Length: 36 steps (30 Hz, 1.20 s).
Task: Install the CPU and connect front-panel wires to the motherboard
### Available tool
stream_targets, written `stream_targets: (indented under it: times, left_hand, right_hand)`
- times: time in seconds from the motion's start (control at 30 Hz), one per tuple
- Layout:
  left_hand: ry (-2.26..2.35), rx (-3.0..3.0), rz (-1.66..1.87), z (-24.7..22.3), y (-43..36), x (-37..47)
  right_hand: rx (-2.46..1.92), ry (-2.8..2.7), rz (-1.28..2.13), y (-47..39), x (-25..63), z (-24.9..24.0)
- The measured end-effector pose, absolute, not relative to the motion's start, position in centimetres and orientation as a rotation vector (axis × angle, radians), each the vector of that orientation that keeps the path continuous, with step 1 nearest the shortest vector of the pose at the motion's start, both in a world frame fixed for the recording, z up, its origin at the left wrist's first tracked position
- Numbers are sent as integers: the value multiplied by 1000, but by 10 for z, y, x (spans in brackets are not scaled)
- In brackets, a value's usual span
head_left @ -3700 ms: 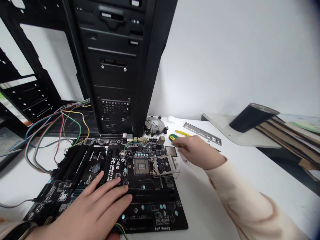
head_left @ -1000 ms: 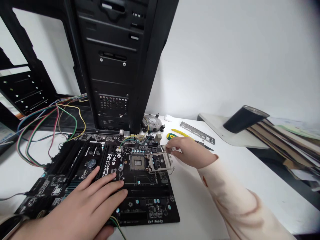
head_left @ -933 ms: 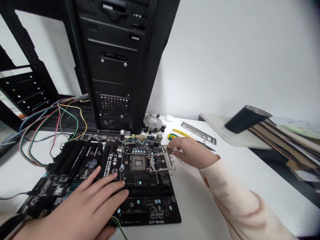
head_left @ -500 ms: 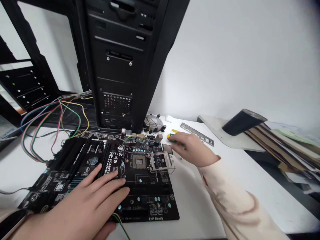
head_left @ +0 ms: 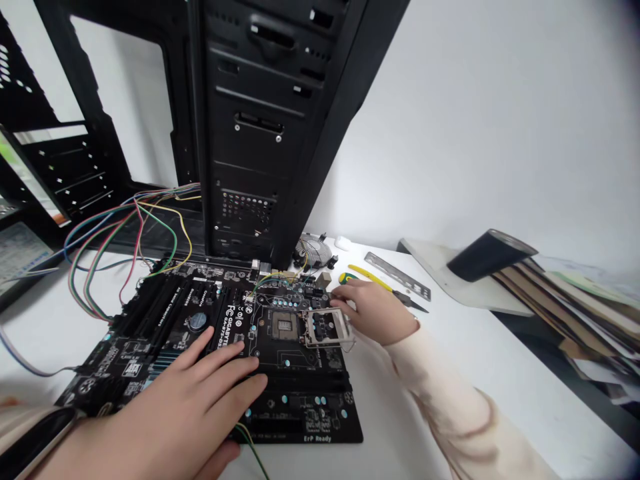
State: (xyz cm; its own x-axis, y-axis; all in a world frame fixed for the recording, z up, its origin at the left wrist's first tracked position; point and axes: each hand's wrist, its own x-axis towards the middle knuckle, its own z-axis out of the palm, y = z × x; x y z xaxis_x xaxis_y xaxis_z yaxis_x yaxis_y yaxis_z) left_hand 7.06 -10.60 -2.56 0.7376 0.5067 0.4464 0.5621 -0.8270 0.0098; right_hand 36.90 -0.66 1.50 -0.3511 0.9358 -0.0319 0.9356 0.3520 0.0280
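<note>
My left hand [head_left: 200, 393] lies with spread fingers across a black Gigabyte motherboard [head_left: 320, 393]. In the middle of the board is a bare CPU socket [head_left: 283, 325], its metal load frame [head_left: 327, 328] swung over to the right. Just beyond that frame, my right hand [head_left: 375, 310] is at the board's right edge, fingers bent and drawn together. Whatever they grip, if anything, is hidden beneath them. Behind this hand lie yellow-handled pliers [head_left: 373, 276] and a green and yellow tool handle [head_left: 346, 277].
A black computer case [head_left: 250, 160] stands behind the board, with coloured wires [head_left: 107, 267] running from it. A CPU cooler [head_left: 314, 251] sits near its base. Further right are an I/O shield [head_left: 397, 275] and a stack of folders [head_left: 540, 300] topped by a dark cylinder [head_left: 487, 257].
My right hand has drawn back toward the load frame, its fingers now covering where a small square chip lay. More of the pliers shows. My left hand stays on the board; the view has shifted slightly.
</note>
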Motion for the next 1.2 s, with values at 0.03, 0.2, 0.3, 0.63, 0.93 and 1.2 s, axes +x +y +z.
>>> stream_targets:
  times: [0.03, 0.2, 0.3, 0.63, 0.93, 1.2]
  left_hand:
    - [-878, -2812, -657, -26, -106, 70]
    - [-811, -2863, -612, -30, -102, 65]
    - [-823, -2876, -635, -33, -102, 64]
    - [-811, -2883, -612, -32, -101, 63]
    - [-830, -2906, -595, -35, -103, 62]
    - [-875, -2930, -595, -35, -103, 63]
  right_hand:
    - [1734, 2584, -15, -7, 370, 15]
    - [1498, 2839, -191, -4, 382, 15]
    - [1457, 2897, -212, -4, 385, 14]
    - [1697, 2965, 29, -7, 384, 18]
    - [1618, 2988, -667, -17, 369, 33]
    - [1674, 2983, -693, -17, 371, 27]
